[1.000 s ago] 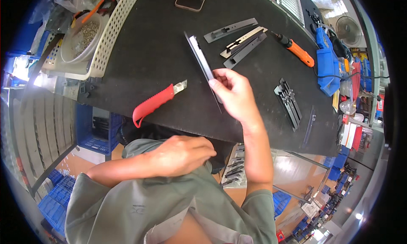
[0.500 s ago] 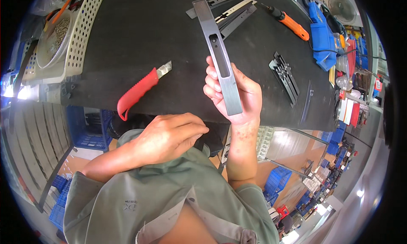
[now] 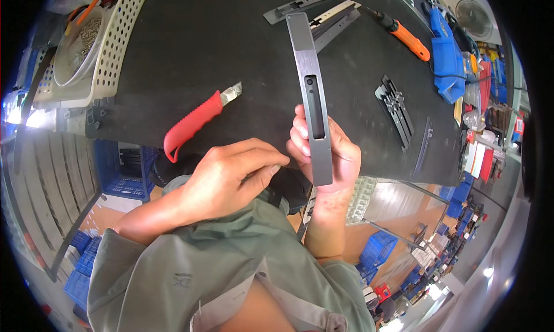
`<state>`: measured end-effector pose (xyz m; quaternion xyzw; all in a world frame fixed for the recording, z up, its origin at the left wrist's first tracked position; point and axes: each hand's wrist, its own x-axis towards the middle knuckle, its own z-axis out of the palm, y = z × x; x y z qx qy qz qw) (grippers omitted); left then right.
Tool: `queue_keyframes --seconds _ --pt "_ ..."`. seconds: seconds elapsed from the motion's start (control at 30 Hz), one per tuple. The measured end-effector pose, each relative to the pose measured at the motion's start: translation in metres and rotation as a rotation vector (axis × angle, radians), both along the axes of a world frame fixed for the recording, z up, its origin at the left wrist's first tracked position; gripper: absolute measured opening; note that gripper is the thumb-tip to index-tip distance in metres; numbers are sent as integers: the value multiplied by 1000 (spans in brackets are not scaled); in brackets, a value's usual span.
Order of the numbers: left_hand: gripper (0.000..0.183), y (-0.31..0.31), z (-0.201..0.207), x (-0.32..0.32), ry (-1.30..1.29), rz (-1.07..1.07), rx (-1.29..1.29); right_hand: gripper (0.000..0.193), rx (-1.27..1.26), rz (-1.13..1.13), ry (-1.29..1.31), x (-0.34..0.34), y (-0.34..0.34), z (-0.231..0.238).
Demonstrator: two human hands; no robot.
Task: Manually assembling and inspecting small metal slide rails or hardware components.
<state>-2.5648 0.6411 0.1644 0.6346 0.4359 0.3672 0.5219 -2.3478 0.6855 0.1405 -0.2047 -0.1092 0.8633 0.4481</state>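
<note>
Presently, right hand (image 3: 332, 159) fingers clamp the grey metal channel (image 3: 312, 95) at its lower end; left hand (image 3: 231, 179) fingertips are pressed together beside it. Likely rigid, light, smooth-sided.

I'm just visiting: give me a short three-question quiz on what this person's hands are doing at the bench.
1. Which hand grips the long grey metal casing?
2. True or false: the red-handled utility knife is held in the left hand.
3. What colour is the handle of the tool lying at the far side of the black mat?

Key:
1. The right hand.
2. False; it lies on the mat.
3. Orange.
</note>
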Motion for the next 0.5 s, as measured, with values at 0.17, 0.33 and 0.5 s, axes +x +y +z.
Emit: queue_keyframes --seconds 0.17,0.33,0.5 --pt "18 0 9 4 -67 -9 -207 52 58 -30 -55 2 -10 -1" --pt "30 3 12 18 -178 -15 -400 41 53 -156 -321 -5 -26 17" --pt "35 3 11 29 -166 53 -375 38 159 -172 -387 -3 -33 16"
